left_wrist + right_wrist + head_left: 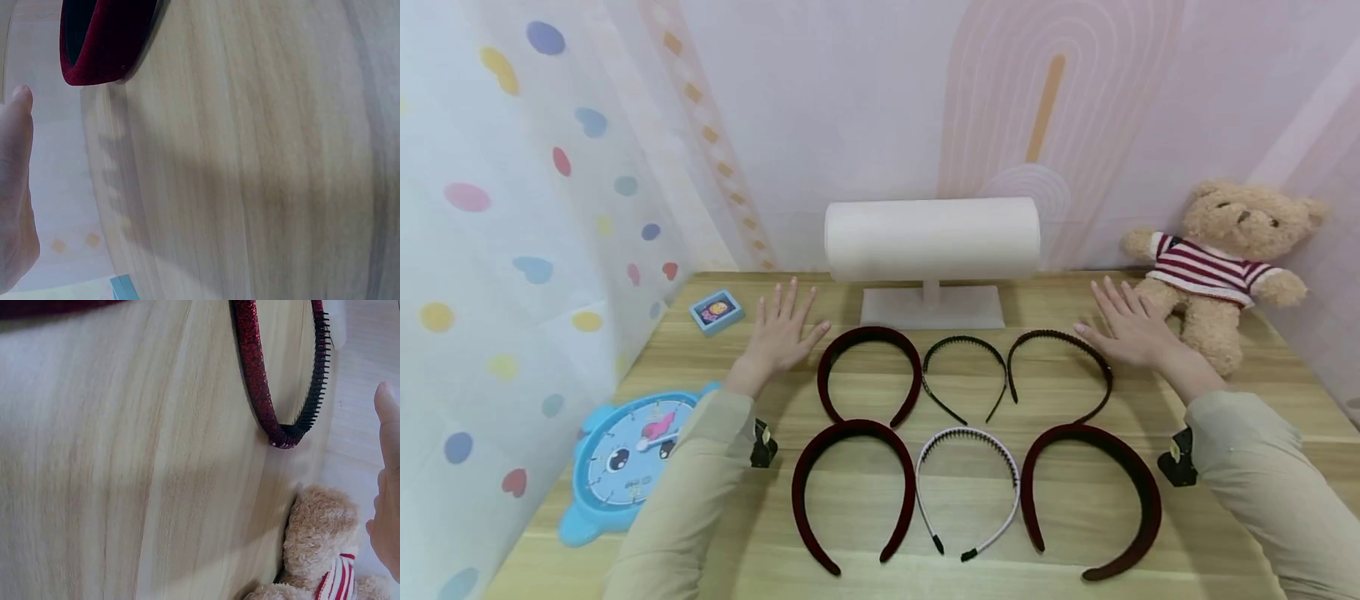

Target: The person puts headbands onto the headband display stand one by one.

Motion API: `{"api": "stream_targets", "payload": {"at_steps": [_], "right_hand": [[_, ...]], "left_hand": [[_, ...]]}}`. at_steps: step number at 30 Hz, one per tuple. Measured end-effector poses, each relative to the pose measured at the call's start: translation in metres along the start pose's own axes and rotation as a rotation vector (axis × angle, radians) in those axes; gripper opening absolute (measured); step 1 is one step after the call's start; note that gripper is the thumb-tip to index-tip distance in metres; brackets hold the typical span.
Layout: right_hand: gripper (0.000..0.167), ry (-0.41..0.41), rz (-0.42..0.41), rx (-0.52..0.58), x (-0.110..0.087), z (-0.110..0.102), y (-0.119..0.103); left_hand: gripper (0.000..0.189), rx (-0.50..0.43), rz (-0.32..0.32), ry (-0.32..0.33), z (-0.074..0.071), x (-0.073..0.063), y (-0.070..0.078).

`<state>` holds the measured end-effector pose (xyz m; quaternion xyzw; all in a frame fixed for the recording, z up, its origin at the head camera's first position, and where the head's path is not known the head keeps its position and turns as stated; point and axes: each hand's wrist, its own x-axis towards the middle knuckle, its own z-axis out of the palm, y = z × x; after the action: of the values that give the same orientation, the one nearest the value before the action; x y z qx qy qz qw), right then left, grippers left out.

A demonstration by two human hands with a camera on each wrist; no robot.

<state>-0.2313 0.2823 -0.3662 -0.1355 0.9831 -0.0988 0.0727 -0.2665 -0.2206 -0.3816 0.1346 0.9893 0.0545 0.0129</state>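
My left hand (780, 332), fingers spread, is over the back left of the table, left of a padded dark red velvet headband (868, 333). Across from it my right hand (1131, 329) is also spread, between a thin glittery red toothed headband (1060, 335) and the teddy bear. Neither hand holds anything. Between those two headbands lies a thin black one (964, 339). The front row has a dark red velvet headband (853, 428), a pale lilac toothed one (966, 432) and a wide dark red one (1146, 500). The left wrist view shows one velvet end (106, 56) close up.
A white roll-shaped display stand (932, 240) rises behind the headbands. The teddy bear (1217, 275) in a striped shirt sits at the back right. At the left are a small blue box (717, 312) and a blue toy clock (617, 492), partly covered by the left sleeve.
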Motion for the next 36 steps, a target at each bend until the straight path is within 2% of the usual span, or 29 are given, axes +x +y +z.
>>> {"api": "stream_targets", "payload": {"at_steps": [9, 17, 21, 24, 26, 28, 30, 33, 36], "right_hand": [[0.084, 0.002, -0.006, 0.007, -0.001, -0.001, 0.002], [0.082, 0.017, -0.021, 0.037, -0.004, -0.001, 0.000], [0.073, 0.067, -0.057, 0.036, -0.005, -0.001, -0.001], [0.058, 0.090, -0.090, 0.065, -0.005, -0.001, -0.002], [0.049, 0.074, -0.103, 0.117, -0.004, 0.000, -0.001], [0.043, 0.043, -0.109, 0.160, -0.002, 0.002, 0.000], [0.041, -0.002, -0.105, 0.192, -0.001, 0.003, 0.001], [0.042, -0.069, -0.083, 0.200, 0.002, 0.004, 0.001], [0.040, -0.132, -0.047, 0.204, 0.004, 0.005, 0.001]], "left_hand": [[0.067, 0.022, -0.012, 0.018, -0.003, -0.001, -0.003], [0.067, -0.009, -0.011, 0.026, -0.006, -0.002, -0.006], [0.065, -0.096, -0.027, 0.060, -0.012, 0.001, -0.006], [0.064, -0.240, -0.026, 0.126, -0.022, 0.007, -0.003], [0.064, -0.352, -0.025, 0.167, -0.032, 0.013, 0.003], [0.065, -0.506, -0.030, 0.178, -0.043, 0.020, 0.009], [0.067, -0.681, -0.047, 0.155, -0.056, 0.027, 0.018], [0.070, -0.932, -0.093, 0.085, -0.074, 0.038, 0.032], [0.071, -1.115, -0.136, 0.032, -0.087, 0.049, 0.046]]}}
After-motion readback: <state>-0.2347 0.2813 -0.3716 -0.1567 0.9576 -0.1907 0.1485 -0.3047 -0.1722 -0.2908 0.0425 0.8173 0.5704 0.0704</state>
